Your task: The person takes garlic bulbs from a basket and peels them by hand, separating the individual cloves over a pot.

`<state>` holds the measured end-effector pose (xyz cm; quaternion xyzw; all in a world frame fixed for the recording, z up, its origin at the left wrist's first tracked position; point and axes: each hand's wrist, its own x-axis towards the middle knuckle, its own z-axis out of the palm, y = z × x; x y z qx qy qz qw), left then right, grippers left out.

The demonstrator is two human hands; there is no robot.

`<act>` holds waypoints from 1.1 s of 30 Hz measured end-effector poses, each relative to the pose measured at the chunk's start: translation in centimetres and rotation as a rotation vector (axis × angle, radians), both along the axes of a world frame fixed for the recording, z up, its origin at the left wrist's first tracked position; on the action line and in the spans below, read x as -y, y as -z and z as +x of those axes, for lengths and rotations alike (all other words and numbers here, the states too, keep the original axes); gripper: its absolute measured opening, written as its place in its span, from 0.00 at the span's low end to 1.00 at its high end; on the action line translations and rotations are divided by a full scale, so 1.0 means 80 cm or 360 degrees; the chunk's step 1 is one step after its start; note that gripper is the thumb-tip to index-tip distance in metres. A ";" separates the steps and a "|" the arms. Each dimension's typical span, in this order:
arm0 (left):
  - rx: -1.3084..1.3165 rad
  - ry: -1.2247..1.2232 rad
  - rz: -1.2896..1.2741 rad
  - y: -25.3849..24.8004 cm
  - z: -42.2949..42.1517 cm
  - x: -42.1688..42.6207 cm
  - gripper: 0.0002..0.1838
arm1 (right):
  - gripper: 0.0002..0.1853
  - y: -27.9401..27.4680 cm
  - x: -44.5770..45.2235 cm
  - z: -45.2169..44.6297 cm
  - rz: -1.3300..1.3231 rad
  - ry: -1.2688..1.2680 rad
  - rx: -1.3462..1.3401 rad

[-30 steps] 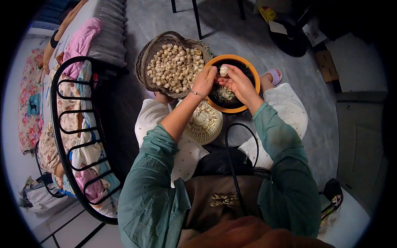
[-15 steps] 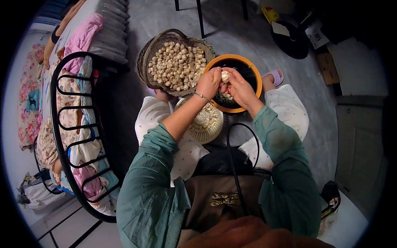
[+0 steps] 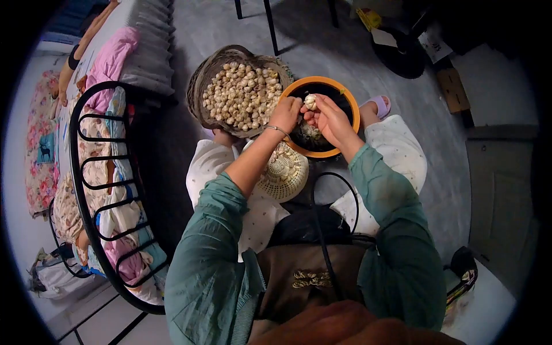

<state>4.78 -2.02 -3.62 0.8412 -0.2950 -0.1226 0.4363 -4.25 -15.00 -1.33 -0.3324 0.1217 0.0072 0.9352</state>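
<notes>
A pale garlic bulb [image 3: 311,102] sits in the fingertips of my right hand [image 3: 333,122], over the orange-rimmed tub [image 3: 356,122]. Just left of the bulb, my left hand [image 3: 283,117] has its fingers bent and pressed together; whatever they pinch is too small or hidden to name. Inside the dark tub, pale papery scraps [image 3: 309,137] lie below my hands. A woven basket [image 3: 198,109] heaped with garlic bulbs [image 3: 241,95] stands to the left. A cream perforated plastic basket [image 3: 283,175] with pale pieces is between my legs, partly covered by my left forearm.
A black metal bed frame [image 3: 86,201] with bedding runs along the left, and another person's arm [image 3: 86,43] rests on the bed. Dark furniture legs [image 3: 270,29] stand ahead. A round black object [image 3: 402,60] and a cardboard box [image 3: 453,91] are at the right.
My left hand has drawn slightly away from the garlic bulb, opening a small gap between my hands. The bulb stays in my right hand. The whole view has shifted a little.
</notes>
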 end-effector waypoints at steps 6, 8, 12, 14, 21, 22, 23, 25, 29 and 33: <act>-0.0685 0.0061 -0.0080 -0.067 -0.020 0.005 0.27 | 0.14 0.008 -0.008 -0.001 -0.0581 0.0007 -0.0230; -0.0703 0.0187 -0.0231 -0.035 -0.018 0.006 0.28 | 0.14 0.008 -0.014 -0.002 -0.0770 0.0027 -0.0172; -0.0391 0.0061 -0.0115 -0.049 -0.032 0.002 0.27 | 0.12 0.000 -0.017 -0.005 -0.0744 0.0038 -0.0196; -0.0427 -0.0007 -0.0139 -0.052 -0.035 0.003 0.27 | 0.13 0.004 -0.016 -0.006 -0.0601 0.0019 -0.0160; -0.1140 -0.0150 -0.0705 -0.005 -0.027 0.008 0.17 | 0.12 -0.010 -0.008 -0.003 -0.0065 -0.0082 -0.0006; -0.1063 -0.0104 -0.0695 0.010 -0.024 0.007 0.14 | 0.12 -0.010 -0.008 -0.003 -0.0065 -0.0080 -0.0006; -0.1063 -0.0102 -0.0695 0.025 -0.020 0.008 0.14 | 0.12 -0.011 -0.010 -0.002 -0.0225 -0.0025 -0.0016; -0.0578 -0.0029 -0.0551 0.036 -0.016 0.011 0.13 | 0.13 -0.009 -0.009 -0.001 -0.0382 0.0030 -0.0027; -0.1474 -0.0220 -0.0661 -0.018 -0.015 0.007 0.15 | 0.15 0.004 -0.002 0.005 -0.0881 0.0081 -0.0023; -0.1362 0.0073 -0.0704 -0.030 -0.013 0.002 0.17 | 0.16 -0.004 -0.005 0.001 -0.1516 0.0235 0.0186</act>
